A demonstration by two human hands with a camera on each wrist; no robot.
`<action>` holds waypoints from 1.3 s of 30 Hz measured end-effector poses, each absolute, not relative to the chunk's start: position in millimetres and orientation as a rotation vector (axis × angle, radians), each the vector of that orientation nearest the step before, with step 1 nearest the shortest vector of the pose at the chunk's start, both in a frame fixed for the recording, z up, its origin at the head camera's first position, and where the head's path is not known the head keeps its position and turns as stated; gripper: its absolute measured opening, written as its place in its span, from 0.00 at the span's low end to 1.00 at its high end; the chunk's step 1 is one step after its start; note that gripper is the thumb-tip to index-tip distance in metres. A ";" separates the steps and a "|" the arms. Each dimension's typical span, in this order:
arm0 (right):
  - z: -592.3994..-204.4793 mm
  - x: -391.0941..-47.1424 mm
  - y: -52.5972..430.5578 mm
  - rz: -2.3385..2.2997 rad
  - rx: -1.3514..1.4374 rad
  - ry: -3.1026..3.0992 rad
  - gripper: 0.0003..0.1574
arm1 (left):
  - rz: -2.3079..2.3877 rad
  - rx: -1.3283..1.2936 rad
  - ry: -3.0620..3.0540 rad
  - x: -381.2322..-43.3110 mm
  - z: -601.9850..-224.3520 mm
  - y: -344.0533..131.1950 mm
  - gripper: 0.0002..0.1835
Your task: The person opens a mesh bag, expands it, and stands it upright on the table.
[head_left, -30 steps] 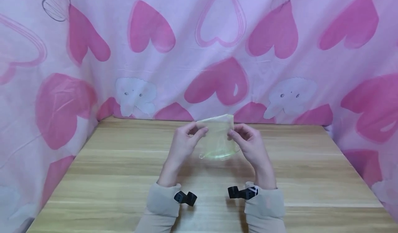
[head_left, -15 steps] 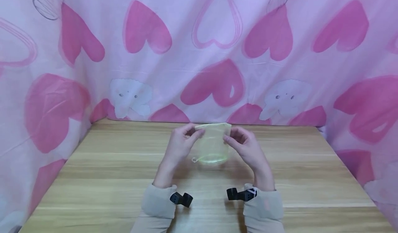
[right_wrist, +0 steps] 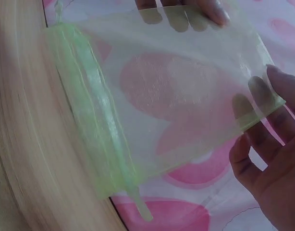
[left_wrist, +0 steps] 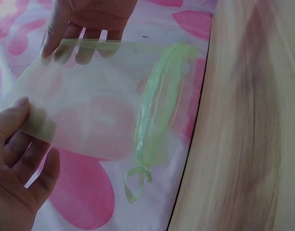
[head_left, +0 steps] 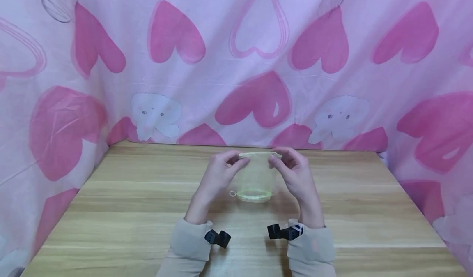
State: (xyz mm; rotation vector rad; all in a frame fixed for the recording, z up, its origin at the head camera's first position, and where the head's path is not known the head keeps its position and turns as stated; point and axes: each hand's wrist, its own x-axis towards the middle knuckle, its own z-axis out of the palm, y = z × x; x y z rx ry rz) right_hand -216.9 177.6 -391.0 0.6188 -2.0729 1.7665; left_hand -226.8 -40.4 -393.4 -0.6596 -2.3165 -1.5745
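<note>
Between both hands hangs a sheer pale-green organza drawstring bag (head_left: 256,176), its ribbon end down and its bottom edge up. The left hand (head_left: 219,172) pinches one upper corner between thumb and fingers; in the left wrist view those fingers (left_wrist: 39,122) show through the mesh. At the opposite corner the right hand (head_left: 295,170) pinches likewise, with its fingertips (right_wrist: 243,106) behind the fabric in the right wrist view. The green satin ribbon (left_wrist: 150,110) runs across the gathered mouth and ends in a small loop (head_left: 233,193). Nothing shows inside the see-through bag.
A wood-grain table (head_left: 129,211) lies under the hands. Behind it and at both sides hangs a pink curtain (head_left: 229,75) printed with hearts. Black wrist cameras (head_left: 218,238) are strapped over the beige sleeves (head_left: 190,240).
The bag has come down a little and its top edge now lies level. Both hands keep their pinch on its sides, the left shifting slightly to the right.
</note>
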 end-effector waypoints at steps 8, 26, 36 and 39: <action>-385.6 -211.4 168.5 1.790 0.559 -2.119 0.06 | -1.619 -0.671 -2.241 -226.3 -398.5 -38.7 0.08; -392.7 -215.9 174.0 1.820 0.577 -2.070 0.05 | -1.598 -0.802 -1.898 -229.8 -398.0 -37.1 0.09; -383.0 -212.5 170.4 1.782 0.542 -2.143 0.04 | -1.554 -0.719 -1.978 -211.5 -371.7 -34.7 0.04; -373.5 -206.9 166.8 1.763 0.546 -2.165 0.05 | -1.565 -0.700 -2.003 -217.5 -379.1 -35.0 0.03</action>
